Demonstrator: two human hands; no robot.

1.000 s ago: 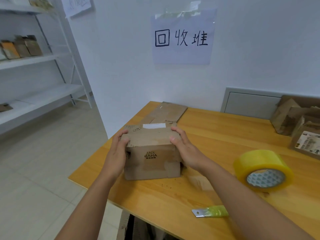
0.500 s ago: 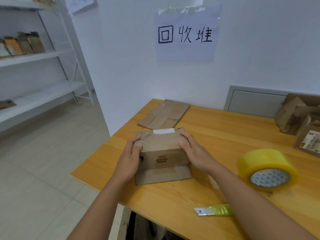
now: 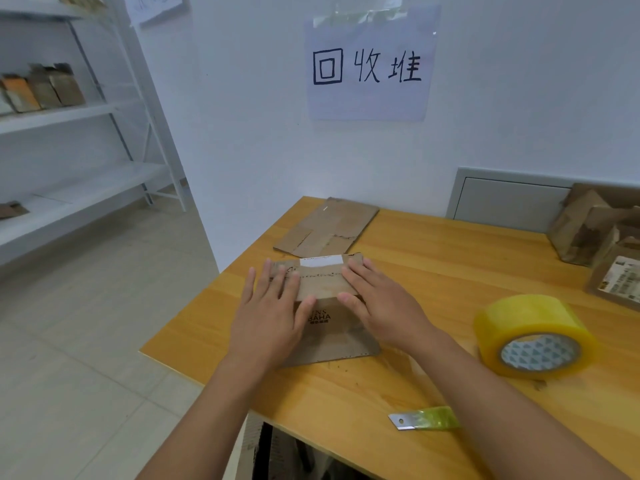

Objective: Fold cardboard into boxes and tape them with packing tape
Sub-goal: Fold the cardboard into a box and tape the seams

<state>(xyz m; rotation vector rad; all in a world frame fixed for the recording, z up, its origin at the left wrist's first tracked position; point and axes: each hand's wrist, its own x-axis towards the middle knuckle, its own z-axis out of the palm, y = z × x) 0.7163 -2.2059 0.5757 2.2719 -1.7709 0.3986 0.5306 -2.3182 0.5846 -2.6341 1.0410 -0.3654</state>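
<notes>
Head view: we see the left hand [image 3: 268, 315] and right hand [image 3: 382, 301] pressing flat-fingered, grasping nothing, on the cardboard box [image 3: 322, 289] near the table's [image 3: 398, 375] left edge, tape roll [image 3: 531, 336] well apart.

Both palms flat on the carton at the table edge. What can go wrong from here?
1. The carton looks nearly flattened under the left hand and right hand; creases may weaken.
2. The bare blade lies near the right forearm; cut risk.
3. The tape roll stands tilted and might roll if bumped.
</notes>
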